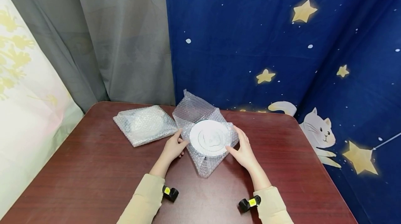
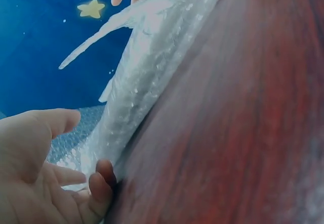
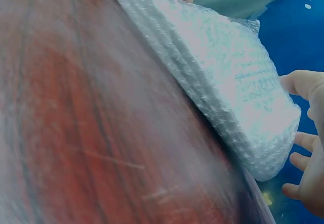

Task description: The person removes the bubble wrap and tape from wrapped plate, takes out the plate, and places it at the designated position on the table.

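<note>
A round white plate (image 1: 210,137) lies on a sheet of clear bubble wrap (image 1: 205,168), with a flap spread behind it. In the head view my left hand (image 1: 173,146) is at the wrap's left edge, thumb and forefinger towards the plate. The left wrist view shows that hand (image 2: 45,168) with its thumb apart from the loosely bent fingers, which are by the wrap's lower edge. On the right side, my right hand (image 1: 244,149) touches the wrap with thumb and fingers spread. In the right wrist view its thumb (image 3: 298,82) meets the wrap's edge; the plate is hidden there.
A flat bubble-wrapped package (image 1: 145,125) lies left of the plate, close to the wrap. Both stand near the back of the reddish-brown wooden table (image 1: 94,178). Behind the table hang a grey curtain (image 1: 125,43) and a blue star-patterned curtain (image 1: 232,43).
</note>
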{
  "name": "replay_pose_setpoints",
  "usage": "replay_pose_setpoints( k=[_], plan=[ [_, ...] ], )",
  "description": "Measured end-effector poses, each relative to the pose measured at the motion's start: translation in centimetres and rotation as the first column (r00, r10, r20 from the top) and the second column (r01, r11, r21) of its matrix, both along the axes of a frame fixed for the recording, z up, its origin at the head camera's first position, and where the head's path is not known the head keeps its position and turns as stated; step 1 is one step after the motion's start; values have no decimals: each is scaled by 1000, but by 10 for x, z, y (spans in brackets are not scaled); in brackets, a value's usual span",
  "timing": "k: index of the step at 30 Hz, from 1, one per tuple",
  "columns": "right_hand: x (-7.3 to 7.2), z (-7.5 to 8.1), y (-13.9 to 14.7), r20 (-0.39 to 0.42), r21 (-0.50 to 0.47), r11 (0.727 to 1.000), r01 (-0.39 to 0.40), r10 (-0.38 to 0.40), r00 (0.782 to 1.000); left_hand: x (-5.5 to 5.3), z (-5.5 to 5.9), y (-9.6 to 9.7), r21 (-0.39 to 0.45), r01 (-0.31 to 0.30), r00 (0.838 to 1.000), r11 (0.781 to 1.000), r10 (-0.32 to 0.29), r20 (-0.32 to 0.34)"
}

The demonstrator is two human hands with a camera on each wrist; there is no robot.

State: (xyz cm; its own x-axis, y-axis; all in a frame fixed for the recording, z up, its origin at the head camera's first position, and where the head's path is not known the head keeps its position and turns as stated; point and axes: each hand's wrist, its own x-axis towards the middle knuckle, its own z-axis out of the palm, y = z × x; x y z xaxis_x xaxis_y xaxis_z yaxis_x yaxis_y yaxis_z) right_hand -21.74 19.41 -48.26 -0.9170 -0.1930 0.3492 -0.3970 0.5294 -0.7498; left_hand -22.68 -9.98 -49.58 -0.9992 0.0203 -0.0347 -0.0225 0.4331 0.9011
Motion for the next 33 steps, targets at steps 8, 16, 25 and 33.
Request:
replay_pose_setpoints(
  k=[8,16,25,33],
  plan=[
    [10,26,-3,-8,-153,988,-15,14,1000,4,9,4,-198,51,999,979,-51,4],
    [4,22,2,69,-145,989,34,-24,997,12,15,12,-255,59,998,965,-63,-9],
    [-2,13,14,28,-168,984,52,-48,998,19,17,22,-310,55,998,949,-58,-1],
    [-1,20,25,102,-217,971,97,-77,992,23,20,31,-334,62,998,941,-69,-11]
  ],
)
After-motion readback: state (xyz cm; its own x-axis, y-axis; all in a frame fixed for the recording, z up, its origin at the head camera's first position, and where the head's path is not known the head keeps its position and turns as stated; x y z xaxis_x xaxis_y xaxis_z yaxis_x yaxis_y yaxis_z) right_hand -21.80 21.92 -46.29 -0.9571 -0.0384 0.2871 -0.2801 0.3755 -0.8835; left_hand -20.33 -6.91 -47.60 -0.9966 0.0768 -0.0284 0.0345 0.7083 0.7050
